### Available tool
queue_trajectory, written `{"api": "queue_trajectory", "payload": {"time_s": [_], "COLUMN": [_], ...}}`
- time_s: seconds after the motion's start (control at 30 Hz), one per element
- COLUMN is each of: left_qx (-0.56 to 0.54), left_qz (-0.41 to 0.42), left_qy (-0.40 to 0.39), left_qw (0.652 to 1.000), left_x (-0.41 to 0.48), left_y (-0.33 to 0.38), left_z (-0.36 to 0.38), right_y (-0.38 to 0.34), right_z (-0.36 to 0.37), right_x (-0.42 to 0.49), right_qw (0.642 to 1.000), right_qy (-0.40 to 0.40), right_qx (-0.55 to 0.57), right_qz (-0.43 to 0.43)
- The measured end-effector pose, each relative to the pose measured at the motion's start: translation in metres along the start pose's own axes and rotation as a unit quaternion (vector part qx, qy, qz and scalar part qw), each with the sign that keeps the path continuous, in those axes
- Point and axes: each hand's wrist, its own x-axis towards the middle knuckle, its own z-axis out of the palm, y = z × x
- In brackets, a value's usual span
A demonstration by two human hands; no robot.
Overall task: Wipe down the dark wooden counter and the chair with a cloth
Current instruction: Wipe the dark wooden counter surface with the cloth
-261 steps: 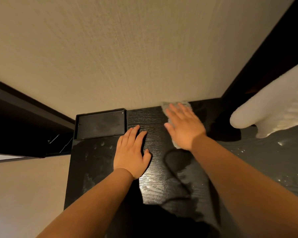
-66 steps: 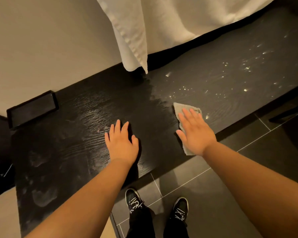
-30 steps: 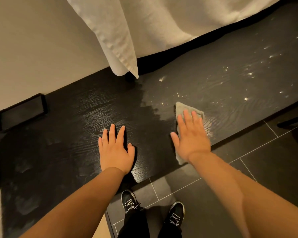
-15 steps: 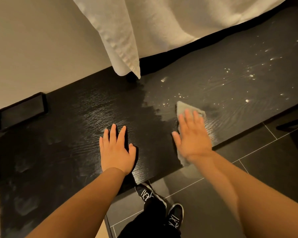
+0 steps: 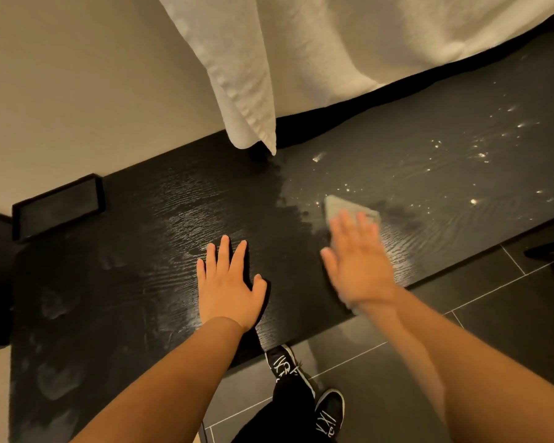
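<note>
Both of the person's grips are lying flat on the dark wooden bench (image 5: 141, 282), its black surface showing a rippled open grain. The left grip (image 5: 229, 289) is resting palm-down with fingers straight and slightly spread, released and holding nothing. The right grip (image 5: 359, 266), smeared by motion blur, is pressing a small grey cloth (image 5: 339, 207) against the wood under straight fingers, not curling round it. The cloth's soft pointed corner is poking out beyond the fingertips.

The wood between the grips is shining dark and glossy. The stretch to the right of the cloth is looking duller and greyer, and bright specks (image 5: 480, 155) are glinting across it. Pale smudges are showing at the bench's left end.

A shallow black rectangular tray (image 5: 56, 207) is sitting at the back left corner against the beige wall (image 5: 77, 91). A white textured towel (image 5: 247, 91) is hanging above the bench's back edge, its folded corner coming close to the wood. Black shoes (image 5: 285, 362) with white laces are standing on dark rectangular floor tiles (image 5: 493, 314) with thin pale joints.
</note>
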Motion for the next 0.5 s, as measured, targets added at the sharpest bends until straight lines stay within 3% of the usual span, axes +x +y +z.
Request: {"api": "queue_trajectory", "payload": {"time_s": [0.07,0.17,0.27,0.4,0.5], "left_qx": [-0.004,-0.007,-0.009,-0.011,-0.014], "left_qz": [0.001,0.0,0.001,-0.001,-0.001], "left_qy": [0.004,0.004,0.008,0.01,0.013], "left_qw": [1.0,1.0,1.0,1.0,1.0], "left_x": [0.0,0.0,0.0,0.0,0.0], "left_y": [0.0,0.0,0.0,0.0,-0.001], "left_z": [0.001,0.002,0.001,0.002,0.002], "right_y": [-0.028,-0.023,0.021,0.054,0.011], "right_z": [0.005,0.006,0.005,-0.006,-0.002], "right_x": [-0.008,-0.005,0.01,0.028,0.015], "right_qw": [0.994,0.983,0.995,0.999,1.0], "right_qy": [-0.047,-0.072,-0.017,-0.027,-0.007], "right_qx": [-0.004,-0.01,-0.004,-0.005,-0.011], "right_qz": [-0.101,-0.166,-0.094,0.046,0.019]}}
